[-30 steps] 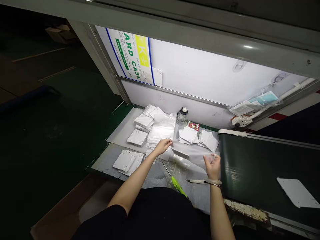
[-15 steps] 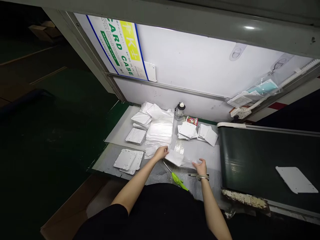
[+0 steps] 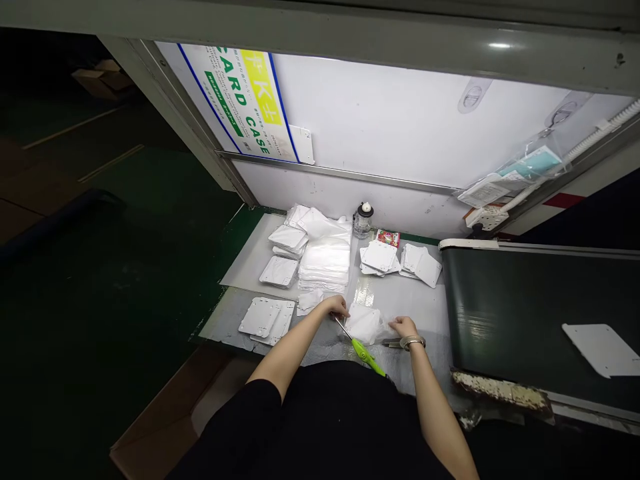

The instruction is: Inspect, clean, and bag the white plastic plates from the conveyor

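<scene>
A crumpled clear plastic bag (image 3: 364, 325) lies on the grey worktop (image 3: 225, 317) in front of me. My left hand (image 3: 336, 307) pinches its left edge with closed fingers. My right hand (image 3: 403, 327), a bangle at the wrist, grips its right edge. A green-handled tool (image 3: 364, 352) lies just below the bag, between my hands. A stack of clear bags (image 3: 325, 261) sits behind my left hand.
White flat plates lie in piles: at front left (image 3: 265, 317), at back left (image 3: 285, 243) and behind the bag (image 3: 380, 257), (image 3: 423, 265). A small bottle (image 3: 363, 220) stands by the white wall. A dark conveyor belt (image 3: 525, 313) at right carries one white plate (image 3: 603, 348).
Both hands came down and toward me with the bag. The bag, stretched out wide and held up a second ago, is now bunched small between them on the worktop.
</scene>
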`<state>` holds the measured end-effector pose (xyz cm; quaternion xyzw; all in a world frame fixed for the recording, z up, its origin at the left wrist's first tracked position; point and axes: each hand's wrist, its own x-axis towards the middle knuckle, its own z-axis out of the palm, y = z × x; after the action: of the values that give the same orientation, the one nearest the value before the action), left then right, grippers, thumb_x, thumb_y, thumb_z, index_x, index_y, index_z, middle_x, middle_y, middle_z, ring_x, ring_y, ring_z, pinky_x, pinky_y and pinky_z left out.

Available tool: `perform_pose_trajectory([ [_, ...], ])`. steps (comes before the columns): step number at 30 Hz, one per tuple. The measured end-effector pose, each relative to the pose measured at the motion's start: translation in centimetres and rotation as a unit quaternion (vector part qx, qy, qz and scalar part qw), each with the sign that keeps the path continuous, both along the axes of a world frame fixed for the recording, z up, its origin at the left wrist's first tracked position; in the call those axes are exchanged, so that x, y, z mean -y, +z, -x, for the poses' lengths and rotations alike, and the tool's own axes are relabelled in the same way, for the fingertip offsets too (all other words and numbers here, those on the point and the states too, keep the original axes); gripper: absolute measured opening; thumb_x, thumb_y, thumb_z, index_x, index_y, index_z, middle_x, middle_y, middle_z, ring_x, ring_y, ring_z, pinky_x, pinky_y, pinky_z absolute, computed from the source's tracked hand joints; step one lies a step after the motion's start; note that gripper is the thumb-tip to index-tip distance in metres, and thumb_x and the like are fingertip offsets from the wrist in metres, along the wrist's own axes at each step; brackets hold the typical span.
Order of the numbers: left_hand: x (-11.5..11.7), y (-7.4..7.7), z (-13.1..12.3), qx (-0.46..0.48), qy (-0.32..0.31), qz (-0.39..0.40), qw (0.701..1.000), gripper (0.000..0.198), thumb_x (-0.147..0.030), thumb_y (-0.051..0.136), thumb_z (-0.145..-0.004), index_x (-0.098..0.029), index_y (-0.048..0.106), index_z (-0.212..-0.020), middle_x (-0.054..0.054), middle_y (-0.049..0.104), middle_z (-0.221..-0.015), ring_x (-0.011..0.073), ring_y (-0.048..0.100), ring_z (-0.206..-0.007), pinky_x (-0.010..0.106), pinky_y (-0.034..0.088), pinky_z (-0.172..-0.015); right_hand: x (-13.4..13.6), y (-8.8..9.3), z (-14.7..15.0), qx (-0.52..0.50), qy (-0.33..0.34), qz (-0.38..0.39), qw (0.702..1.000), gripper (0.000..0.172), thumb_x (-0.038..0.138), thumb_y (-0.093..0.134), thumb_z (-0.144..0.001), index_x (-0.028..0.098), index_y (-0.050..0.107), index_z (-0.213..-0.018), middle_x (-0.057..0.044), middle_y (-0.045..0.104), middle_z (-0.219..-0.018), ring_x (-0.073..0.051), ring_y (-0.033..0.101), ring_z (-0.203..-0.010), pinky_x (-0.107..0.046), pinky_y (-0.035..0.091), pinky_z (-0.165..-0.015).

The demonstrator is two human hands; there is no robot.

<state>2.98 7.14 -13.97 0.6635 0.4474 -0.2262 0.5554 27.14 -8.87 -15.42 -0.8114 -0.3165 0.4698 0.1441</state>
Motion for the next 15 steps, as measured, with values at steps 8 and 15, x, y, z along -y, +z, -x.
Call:
perform_pose_trajectory([
  [8,3.2,0.6,-4.5,0.075,-0.070,-0.109,0.989,0.025,-0.034,0.057,-0.088,-0.015,0.061,-0.102,0.008,0.060,-0.109,0.0198,0.058,-0.100,0.042,0.049,-0.088,-0.7,2.9,1.3,-0.039,-0.078,-0.134,0.987,0.026,0.037,0.056,-0.090,0.014,0.060,-0.099,-0.002,0.062,-0.094,-0.014,0.061,-0.079,-0.031,0.052,-0.070],
  [15,3.7,2.4,-3.7,0.243,0.006,-0.060,0.968,0.027,-0.037,0.057,-0.088,-0.013,0.061,-0.101,0.005,0.062,-0.104,0.0194,0.060,-0.092,0.037,0.052,-0.080,-1.0,10.9,2.5,-0.197,-0.091,-0.308,0.926,0.042,0.057,0.061,-0.076,0.019,0.048,-0.064,0.005,0.046,-0.057,-0.010,0.044,-0.054,-0.024,0.040,-0.053],
])
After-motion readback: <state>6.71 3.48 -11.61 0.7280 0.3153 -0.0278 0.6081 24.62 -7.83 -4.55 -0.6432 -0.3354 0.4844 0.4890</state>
